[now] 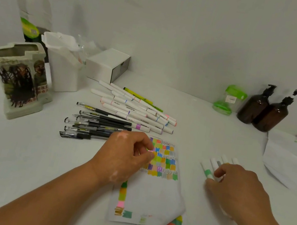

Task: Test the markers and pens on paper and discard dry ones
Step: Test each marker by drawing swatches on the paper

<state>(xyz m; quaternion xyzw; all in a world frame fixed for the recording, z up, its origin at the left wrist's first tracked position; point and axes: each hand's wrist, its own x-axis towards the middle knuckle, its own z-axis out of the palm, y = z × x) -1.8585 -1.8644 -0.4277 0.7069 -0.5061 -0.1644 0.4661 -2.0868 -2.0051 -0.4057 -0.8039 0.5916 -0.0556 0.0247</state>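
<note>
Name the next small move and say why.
Probably lift the green-banded marker to the bare middle of the paper: the right hand has fingertips on it, and the left hand rests on the paper, steadying it.

Open tabletop (19, 160) is found at lower left and centre right. Passage toward the upper left is barred by the pens (99, 124), marker pile (136, 110) and pen holder (20, 80).

Plain pale grey-white wall (197, 22) across the whole back, unbroken, faintly shadowed at left. Below it, a white tabletop (19, 160) filling the lower view, smooth and matte, butted straight against the wall. Soft, even light; only weak, blurred shadows.
</note>
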